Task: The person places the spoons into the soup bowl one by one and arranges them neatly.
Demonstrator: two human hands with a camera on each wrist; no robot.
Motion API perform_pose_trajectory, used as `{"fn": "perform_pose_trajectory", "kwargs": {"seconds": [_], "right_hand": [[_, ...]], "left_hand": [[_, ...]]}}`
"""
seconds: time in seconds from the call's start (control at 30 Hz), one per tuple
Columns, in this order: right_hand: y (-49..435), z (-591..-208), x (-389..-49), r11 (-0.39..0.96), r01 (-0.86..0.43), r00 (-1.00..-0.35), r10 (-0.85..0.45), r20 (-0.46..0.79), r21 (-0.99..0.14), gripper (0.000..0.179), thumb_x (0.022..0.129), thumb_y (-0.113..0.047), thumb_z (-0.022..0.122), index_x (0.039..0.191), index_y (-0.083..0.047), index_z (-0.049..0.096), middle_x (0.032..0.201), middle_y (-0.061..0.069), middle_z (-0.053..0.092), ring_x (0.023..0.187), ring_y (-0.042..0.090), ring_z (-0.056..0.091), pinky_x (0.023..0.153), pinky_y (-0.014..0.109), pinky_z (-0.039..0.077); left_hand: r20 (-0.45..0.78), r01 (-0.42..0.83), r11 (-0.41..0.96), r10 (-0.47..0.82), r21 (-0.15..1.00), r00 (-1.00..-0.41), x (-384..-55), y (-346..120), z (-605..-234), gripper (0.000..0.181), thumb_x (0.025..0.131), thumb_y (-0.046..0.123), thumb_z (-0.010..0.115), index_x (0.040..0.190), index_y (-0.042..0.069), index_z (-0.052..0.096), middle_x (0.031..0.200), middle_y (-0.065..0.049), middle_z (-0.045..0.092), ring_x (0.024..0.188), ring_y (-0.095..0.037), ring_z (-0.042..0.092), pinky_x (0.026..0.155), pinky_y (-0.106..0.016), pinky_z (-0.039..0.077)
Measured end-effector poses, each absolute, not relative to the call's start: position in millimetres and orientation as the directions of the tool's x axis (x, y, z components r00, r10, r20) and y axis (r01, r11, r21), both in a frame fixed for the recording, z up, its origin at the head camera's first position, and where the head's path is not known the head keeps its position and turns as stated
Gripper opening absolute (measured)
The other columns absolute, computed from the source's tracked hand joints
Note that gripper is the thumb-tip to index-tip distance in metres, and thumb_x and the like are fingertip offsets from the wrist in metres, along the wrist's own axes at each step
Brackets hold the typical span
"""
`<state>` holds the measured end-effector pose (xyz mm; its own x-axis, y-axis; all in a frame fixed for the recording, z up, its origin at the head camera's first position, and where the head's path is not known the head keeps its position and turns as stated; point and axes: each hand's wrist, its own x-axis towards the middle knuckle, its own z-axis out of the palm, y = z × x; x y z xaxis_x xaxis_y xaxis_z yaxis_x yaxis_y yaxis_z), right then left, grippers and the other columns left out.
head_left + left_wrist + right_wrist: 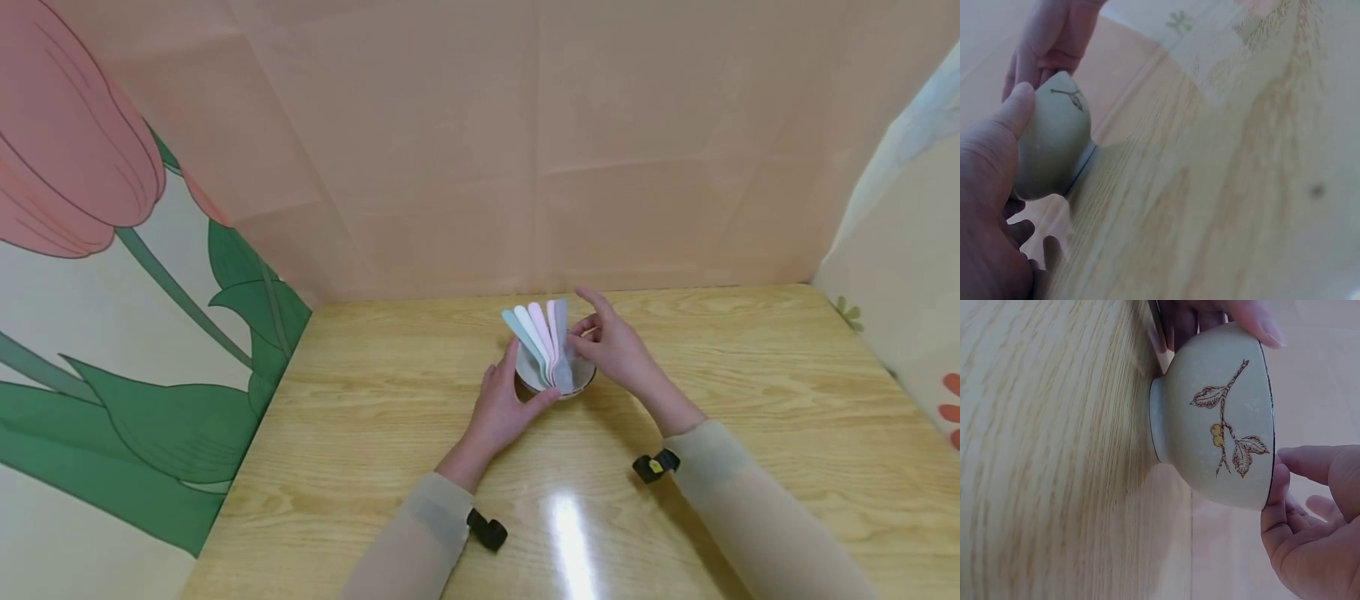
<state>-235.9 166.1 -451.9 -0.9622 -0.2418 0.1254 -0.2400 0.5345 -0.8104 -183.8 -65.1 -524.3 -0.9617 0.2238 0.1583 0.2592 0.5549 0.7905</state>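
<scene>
A small pale bowl (1216, 406) with a brown leaf-and-twig pattern and a dark rim stands on the table. Several pastel utensils, apparently spoons (537, 325), fan out of it with their handles up; the ends inside are partly hidden. My left hand (504, 408) grips the bowl from the near left, thumb along the near rim and fingers round its side. The right hand (618, 350) is at the far right of the rim, close to the greyish-purple utensil (562, 350). One finger points up, and whether the fingertips pinch anything cannot be made out.
The wood-grain table (360, 433) reaches back to a plain peach backdrop (450, 167). A panel with painted tulips (75, 150) borders the left side, and a pale panel (900, 250) stands at the right. Black wrist cameras (487, 531) sit by both sleeves.
</scene>
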Motion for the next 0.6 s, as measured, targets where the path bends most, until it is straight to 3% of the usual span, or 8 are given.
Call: {"fn": "perform_pose_trajectory", "kwargs": {"seconds": [0.3,0.6], "right_hand": [[166.8,-448.4,-231.3,0.538,-0.218,-0.965,-0.245,0.097,-0.814,0.076,0.107,-0.009,0.074,0.172,-0.009,0.035,0.120,0.019,0.071,0.096,0.029,0.072,0.076,0.031,0.060],[164.1,-445.5,-231.8,0.549,-0.234,-0.962,-0.252,0.108,-0.803,0.070,0.107,-0.009,0.074,0.169,-0.004,0.040,0.125,0.021,0.074,0.113,0.036,0.070,0.086,0.037,0.062]], "left_hand": [[0.136,0.248,0.580,0.230,0.776,-0.964,-181.4,-65.0,-521.1,0.113,0.099,0.065,0.076,0.179,0.030,0.005,0.178,-0.004,0.033,0.162,-0.029,0.034,0.135,-0.053,0.010],[0.127,0.241,0.579,0.231,0.779,-0.965,-180.9,-66.0,-520.0,0.112,0.099,0.067,0.074,0.179,0.029,0.005,0.179,-0.003,0.032,0.163,-0.031,0.033,0.135,-0.052,0.011]]}}
